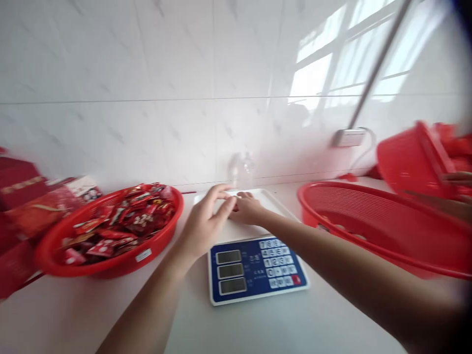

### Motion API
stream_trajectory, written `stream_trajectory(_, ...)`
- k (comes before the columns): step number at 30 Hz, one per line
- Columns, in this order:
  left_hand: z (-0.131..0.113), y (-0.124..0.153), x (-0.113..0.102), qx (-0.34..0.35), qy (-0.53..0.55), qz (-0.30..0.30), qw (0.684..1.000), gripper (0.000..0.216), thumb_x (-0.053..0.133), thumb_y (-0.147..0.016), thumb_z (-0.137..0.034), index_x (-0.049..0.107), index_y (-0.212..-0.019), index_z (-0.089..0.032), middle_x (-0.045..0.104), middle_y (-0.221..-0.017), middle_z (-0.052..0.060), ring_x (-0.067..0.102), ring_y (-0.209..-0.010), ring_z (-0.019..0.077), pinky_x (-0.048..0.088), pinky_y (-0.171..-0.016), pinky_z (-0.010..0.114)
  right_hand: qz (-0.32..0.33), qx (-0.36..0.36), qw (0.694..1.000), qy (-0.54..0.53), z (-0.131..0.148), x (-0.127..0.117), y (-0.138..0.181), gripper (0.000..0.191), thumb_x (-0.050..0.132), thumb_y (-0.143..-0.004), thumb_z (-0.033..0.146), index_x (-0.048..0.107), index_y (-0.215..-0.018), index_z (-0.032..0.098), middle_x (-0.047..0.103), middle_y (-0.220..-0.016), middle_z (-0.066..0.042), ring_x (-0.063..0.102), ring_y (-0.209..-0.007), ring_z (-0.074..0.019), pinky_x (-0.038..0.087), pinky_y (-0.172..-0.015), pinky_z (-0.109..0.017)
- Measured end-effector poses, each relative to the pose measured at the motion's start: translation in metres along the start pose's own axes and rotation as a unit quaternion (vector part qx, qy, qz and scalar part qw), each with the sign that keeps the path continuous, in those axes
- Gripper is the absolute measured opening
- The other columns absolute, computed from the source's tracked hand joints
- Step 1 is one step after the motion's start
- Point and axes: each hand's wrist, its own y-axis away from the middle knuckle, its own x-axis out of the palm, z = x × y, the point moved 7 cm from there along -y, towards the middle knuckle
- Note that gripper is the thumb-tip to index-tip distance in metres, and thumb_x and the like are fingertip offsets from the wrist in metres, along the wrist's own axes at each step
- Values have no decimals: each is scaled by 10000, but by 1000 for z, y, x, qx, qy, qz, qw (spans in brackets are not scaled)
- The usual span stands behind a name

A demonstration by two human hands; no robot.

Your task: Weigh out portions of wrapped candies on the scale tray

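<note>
My left hand [206, 221] lies open, fingers flat on the white pan [273, 199] of the scale [254, 268], toward the worktop's back edge. My right hand [249, 209] curls against it, and I cannot tell whether it pinches anything. The pan looks bare, so I judge nothing is weighed yet. Red packets [118, 221] fill the left basket [51, 250]; the big basket [387, 221] at the right edge looks nearly bare.

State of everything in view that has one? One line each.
Scale: displays look blank.
Left hand: open, on the tray.
Right hand: on the tray, grip unclear.
Left basket: heaped with red packets.
Large right basket: upright, nearly empty.
Small basket: tilted, held by another person's hand.
</note>
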Motion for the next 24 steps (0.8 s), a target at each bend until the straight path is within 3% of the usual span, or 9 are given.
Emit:
stream_trajectory(5, 2, -2, -4, -16, -21, -1, 1000, 400, 447, -879, -493, 508, -1187, -246, 623, -1142, 77, 568, -1080, 217, 445, -908, 354, 3, 7, 1000, -16, -4, 1, -2, 310, 511, -812, 450, 526, -1035, 235, 637, -1012, -67, 583, -901, -254, 412, -733, -351)
stream_trajectory(11, 4, -1, -5, -18, -26, -6, 999, 422, 463, -863, -508, 508, -1184, -237, 619, -1155, 78, 587, -1036, 223, 460, -881, 364, -64, -37, 997, -33, 2, -5, 8, 243, 500, -844, 325, 477, -1063, 224, 628, -1055, -62, 586, -888, -213, 403, -657, -273)
stream_trajectory(17, -3, 2, -1, 15, -12, 6, 1000, 352, 459, -895, -428, 489, -1171, -212, 627, -1100, 74, 590, -1026, 191, 456, -890, 332, -121, -116, 983, -73, 9, -11, 17, 177, 524, -832, 168, 519, -1009, 164, 631, -992, -94, 587, -836, -189, 402, -686, -268)
stream_trajectory(21, -8, 3, -2, 44, -17, 4, 999, 327, 454, -906, -398, 489, -1164, -201, 633, -1074, 69, 589, -999, 179, 451, -892, 340, -161, -146, 972, -93, -12, -40, 32, 168, 461, -858, 114, 534, -1006, 145, 641, -894, -95, 586, -758, -168, 409, -658, -276)
stream_trajectory(24, -10, 5, -3, 45, -21, -1, 999, 328, 462, -901, -402, 503, -1157, -201, 640, -1052, 66, 590, -965, 176, 460, -866, 341, -254, -76, 963, -42, -48, -68, 59, 161, 467, -878, 156, 586, -988, 153, 656, -882, -102, 595, -704, -155, 405, -591, -285)
